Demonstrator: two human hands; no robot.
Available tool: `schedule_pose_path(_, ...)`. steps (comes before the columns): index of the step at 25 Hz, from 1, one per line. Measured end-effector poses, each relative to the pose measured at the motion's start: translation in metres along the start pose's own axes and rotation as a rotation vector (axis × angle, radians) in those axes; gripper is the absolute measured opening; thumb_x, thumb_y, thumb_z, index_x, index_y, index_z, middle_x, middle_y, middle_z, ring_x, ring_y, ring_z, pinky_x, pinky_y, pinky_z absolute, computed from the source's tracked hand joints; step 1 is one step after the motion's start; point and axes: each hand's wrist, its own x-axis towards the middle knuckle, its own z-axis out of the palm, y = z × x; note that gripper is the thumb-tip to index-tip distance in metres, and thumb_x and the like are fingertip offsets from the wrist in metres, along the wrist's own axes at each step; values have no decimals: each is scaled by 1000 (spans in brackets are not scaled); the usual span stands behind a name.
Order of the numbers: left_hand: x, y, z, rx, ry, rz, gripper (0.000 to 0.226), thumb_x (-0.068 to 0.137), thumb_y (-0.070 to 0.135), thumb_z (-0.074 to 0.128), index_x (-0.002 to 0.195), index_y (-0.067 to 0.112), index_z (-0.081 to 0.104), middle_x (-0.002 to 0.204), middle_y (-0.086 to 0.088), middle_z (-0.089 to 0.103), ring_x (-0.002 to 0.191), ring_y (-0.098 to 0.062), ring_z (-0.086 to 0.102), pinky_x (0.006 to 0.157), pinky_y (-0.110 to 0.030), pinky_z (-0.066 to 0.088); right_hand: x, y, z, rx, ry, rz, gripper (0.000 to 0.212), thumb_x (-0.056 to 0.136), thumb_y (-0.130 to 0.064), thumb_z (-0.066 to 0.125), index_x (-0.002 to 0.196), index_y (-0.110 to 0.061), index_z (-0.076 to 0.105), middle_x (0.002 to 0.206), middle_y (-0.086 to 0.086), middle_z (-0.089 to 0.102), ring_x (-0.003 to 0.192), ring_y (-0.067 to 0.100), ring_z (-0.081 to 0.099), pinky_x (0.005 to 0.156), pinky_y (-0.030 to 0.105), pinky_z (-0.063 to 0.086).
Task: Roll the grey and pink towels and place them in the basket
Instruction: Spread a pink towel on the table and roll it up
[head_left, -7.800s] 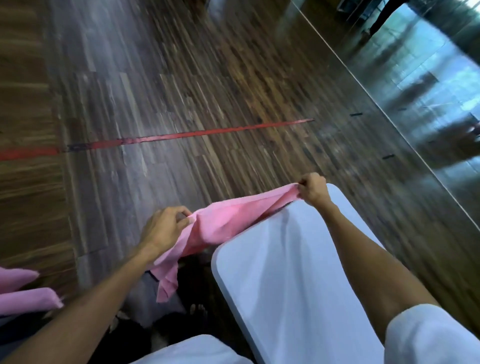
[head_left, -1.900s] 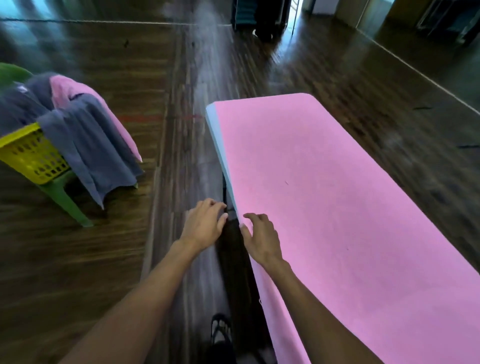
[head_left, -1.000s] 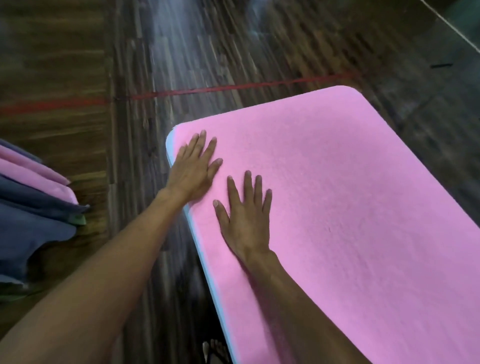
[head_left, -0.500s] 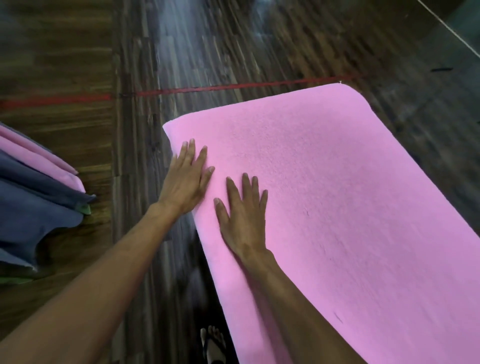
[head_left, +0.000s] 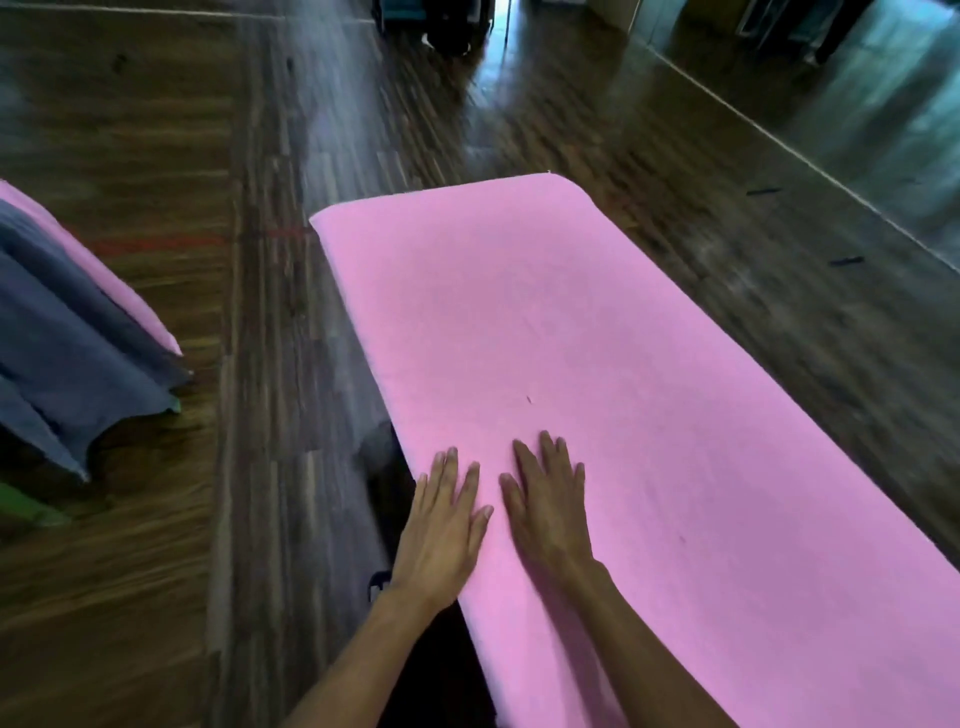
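A dark wooden floor (head_left: 156, 571) is stretching around a pink towel (head_left: 649, 415) lying spread flat. Grey towels (head_left: 62, 353) are hanging at the left. The left hand (head_left: 441, 535) and right hand (head_left: 545, 509) are pressing it, fingers straight.

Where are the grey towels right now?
In the head view the grey towels hang at the far left edge, draped beside another pink towel, across a strip of wood floor from the spread pink towel.
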Motion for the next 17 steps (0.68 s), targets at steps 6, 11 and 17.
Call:
schedule_pose_path(6,-158,106,42,-4,-40,63,65,103,47,14,132,6,55,142,-23,47,133,-33,42,99,-50,46,-180,93,-23,-11,-64,16,53,104,-44,28,154,-27,23,164,5,4,151,21,-4,121,45,0)
schedule_pose_path(11,-229,166,71,16,-112,33,68,102,45,10,127,4,58,140,-27,47,127,-41,48,92,-55,50,-273,151,-46,-95,-156,-3,83,88,-68,0,152,-23,29,163,10,11,151,28,8,121,40,10)
schedule_pose_path(17,-279,226,98,-15,-122,12,64,102,44,14,128,7,58,145,-24,42,134,-39,42,100,-53,45,-317,224,-81,-155,-169,-101,47,102,-33,42,146,-16,42,155,15,31,143,32,28,116,39,28)
